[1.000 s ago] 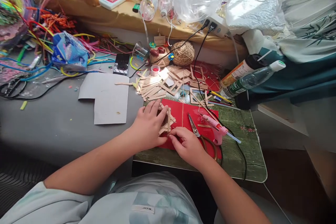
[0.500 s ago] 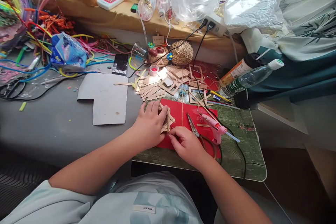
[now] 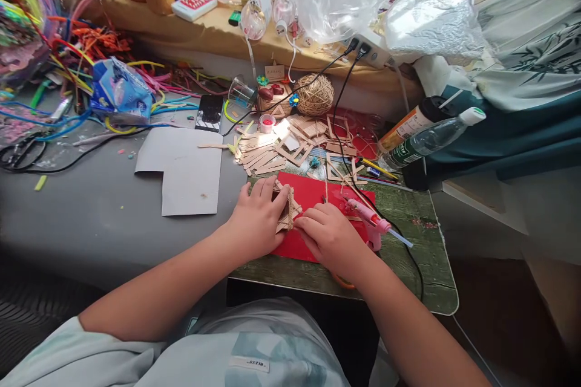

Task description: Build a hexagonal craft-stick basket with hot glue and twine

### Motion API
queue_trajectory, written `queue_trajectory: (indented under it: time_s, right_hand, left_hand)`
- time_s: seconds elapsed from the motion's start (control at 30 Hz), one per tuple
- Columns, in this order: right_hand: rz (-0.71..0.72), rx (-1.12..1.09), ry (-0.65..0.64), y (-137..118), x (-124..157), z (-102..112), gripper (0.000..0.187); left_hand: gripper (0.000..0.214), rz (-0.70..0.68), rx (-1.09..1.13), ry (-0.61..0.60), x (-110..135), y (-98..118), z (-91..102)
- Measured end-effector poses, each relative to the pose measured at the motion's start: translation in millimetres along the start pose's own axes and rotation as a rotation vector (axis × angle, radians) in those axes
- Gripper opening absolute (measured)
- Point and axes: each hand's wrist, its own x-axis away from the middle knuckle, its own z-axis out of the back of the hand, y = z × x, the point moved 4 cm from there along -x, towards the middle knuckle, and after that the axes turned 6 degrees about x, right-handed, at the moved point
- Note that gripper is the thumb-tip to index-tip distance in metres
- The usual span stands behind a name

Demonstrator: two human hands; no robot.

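My left hand (image 3: pixel 256 217) is wrapped around a small craft-stick frame (image 3: pixel 293 202) with twine wound along its right side. Fingers and thumb cover much of the frame's left part. At its lower right corner, my right hand (image 3: pixel 329 233) pinches the twine (image 3: pixel 326 184), which runs back over the table toward the twine ball (image 3: pixel 314 94). Both hands are above a red sheet (image 3: pixel 295 248). Scissors lie mostly hidden under my right hand and wrist; part of a handle (image 3: pixel 344 282) shows. A pink glue gun (image 3: pixel 370 217) rests just right of that hand.
Loose craft sticks (image 3: pixel 263 154) are heaped behind the red sheet. A white card (image 3: pixel 190 175) and a phone (image 3: pixel 210 112) lie left. Black cords cross the table's right side. A water bottle (image 3: pixel 431 142) leans at the back right. Pipe cleaners (image 3: pixel 158 103) crowd the back left.
My right hand has moved slightly up and right and now covers most of the scissors. The twine's near end has shifted right with it. My left hand keeps its hold.
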Motion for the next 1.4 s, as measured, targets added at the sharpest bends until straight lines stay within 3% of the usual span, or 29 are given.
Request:
queue_trajectory:
  time_s: [0.43,0.97,1.23,1.4]
  right_hand:
    - [0.027,-0.002,0.032,3,-1,-7,0.017]
    - [-0.192,-0.441,0.121,30,-8,-14,0.009]
    - [-0.171,-0.529,0.130,40,-13,-16,0.013]
    - [-0.116,-0.535,0.147,35,-14,-11,0.012]
  left_hand:
    - [0.089,-0.026,0.010,0.015,0,-1,4.3]
    - [0.084,-0.055,0.067,0.056,3,-5,6.1]
    - [0.083,-0.141,0.157,0.041,2,-13,11.4]
    - [0.084,-0.229,0.144,0.029,3,-13,28.0]
